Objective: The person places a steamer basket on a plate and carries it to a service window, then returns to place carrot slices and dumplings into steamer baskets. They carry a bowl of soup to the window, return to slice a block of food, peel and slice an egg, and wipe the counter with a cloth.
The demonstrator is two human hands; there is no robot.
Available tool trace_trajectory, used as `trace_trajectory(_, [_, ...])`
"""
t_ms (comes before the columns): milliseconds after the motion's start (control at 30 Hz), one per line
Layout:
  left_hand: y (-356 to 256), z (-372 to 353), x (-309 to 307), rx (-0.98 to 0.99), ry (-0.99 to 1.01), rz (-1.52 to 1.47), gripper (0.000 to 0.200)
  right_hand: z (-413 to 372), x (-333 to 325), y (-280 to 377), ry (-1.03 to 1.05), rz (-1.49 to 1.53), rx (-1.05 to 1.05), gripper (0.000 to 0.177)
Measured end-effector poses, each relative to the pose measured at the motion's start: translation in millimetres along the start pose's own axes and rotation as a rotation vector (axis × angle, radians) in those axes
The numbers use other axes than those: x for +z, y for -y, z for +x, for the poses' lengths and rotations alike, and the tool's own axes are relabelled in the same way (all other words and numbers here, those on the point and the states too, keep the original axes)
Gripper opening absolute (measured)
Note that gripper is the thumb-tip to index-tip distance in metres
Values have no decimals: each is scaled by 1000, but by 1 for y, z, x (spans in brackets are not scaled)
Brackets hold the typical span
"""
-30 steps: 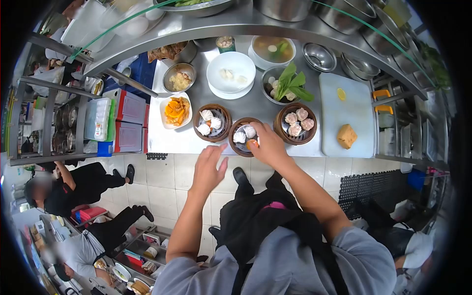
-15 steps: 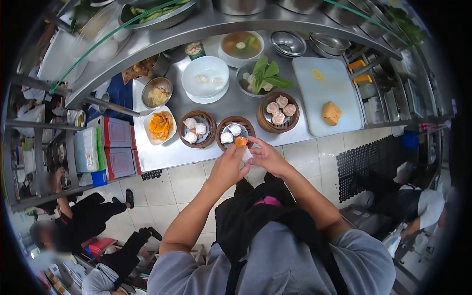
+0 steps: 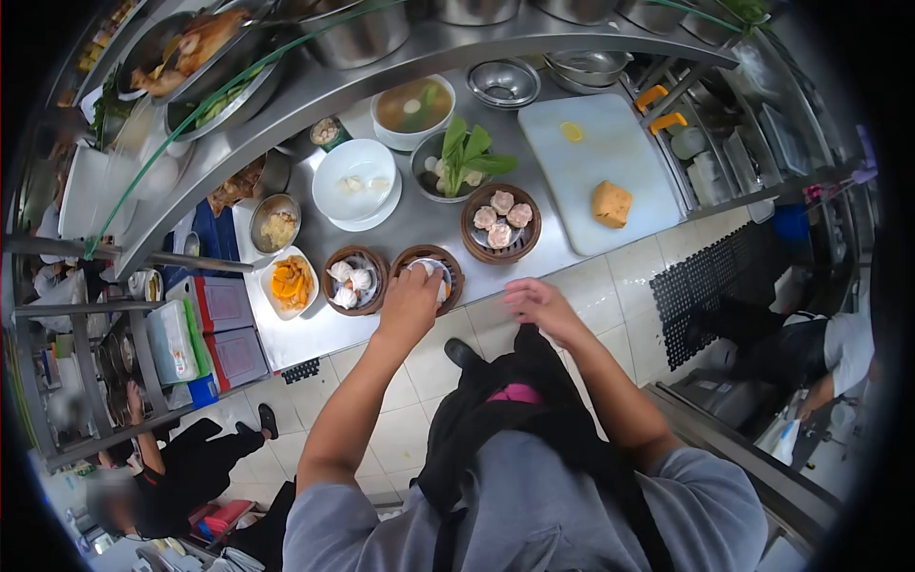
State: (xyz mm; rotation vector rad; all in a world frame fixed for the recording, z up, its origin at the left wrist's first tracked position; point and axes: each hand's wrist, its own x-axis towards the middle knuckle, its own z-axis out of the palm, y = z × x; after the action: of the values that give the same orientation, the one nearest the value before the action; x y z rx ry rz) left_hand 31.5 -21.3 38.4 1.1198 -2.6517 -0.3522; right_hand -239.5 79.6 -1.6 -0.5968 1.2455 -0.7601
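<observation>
My left hand reaches down into the middle bamboo steamer, its fingers closed around a dumpling. The fingertips are partly hidden; white wrapper and a bit of orange show beside them. To its left, another bamboo steamer holds several white pleated dumplings. Off the counter's front edge, my right hand hovers with nothing in it, its fingers bent and apart. A third bamboo steamer with several pink open-topped dumplings stands above and between the hands.
A white cutting board bears a brown block. Toward the back are a soup bowl, leafy greens and a white bowl. Orange pieces fill a square dish. A steel shelf overhangs. Other people work on both sides.
My hands have parted from the white dumpling with orange on top that they held together. The left moved down into the middle steamer; the right moved away to the right. The view shifted.
</observation>
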Motion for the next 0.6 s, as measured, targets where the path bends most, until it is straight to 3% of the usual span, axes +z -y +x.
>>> trace_trajectory(67, [1, 13, -5, -33, -44, -63, 20, 0, -35, -1, -152, -95, -304, 33])
trace_trajectory(167, [-6, 39, -18, -160, -218, -282, 4, -10, -69, 48, -257, 62, -380, 32])
trace_trajectory(233, [-4, 49, -24, -496, 76, -994, 8, -18, -85, 95, -283, 243, -468, 32])
trace_trajectory(267, [-6, 48, -23, -210, 276, -914, 13, -18, -98, 104, -263, 235, -469, 32])
trace_trajectory(333, [-33, 38, -17, 13, 809, -707, 20, -13, -121, 121, -425, -825, -284, 37])
trace_trajectory(367, [-50, 43, -40, -58, 923, -446, 24, -9, -124, 139, -405, -832, -299, 37])
trace_trajectory(433, [-20, 57, -34, -137, 539, -720, 30, 3, -121, 174, -321, -965, -459, 39])
trace_trajectory(467, [-2, 77, -46, -334, 368, -798, 33, 22, -120, 182, -304, -965, -465, 39])
trace_trajectory(500, [18, 107, -58, -527, 189, -869, 36, 52, -117, 195, -208, -747, -499, 38])
trace_trajectory(533, [43, 133, -45, -583, -239, -1011, 28, 85, -113, 207, -113, -531, -526, 39])
trace_trajectory(567, [88, 159, -36, -543, -382, -815, 47, 127, -107, 211, -32, -389, -547, 41])
trace_trajectory(600, [116, 190, -33, -682, -490, -986, 46, 174, -98, 209, 48, -247, -565, 44])
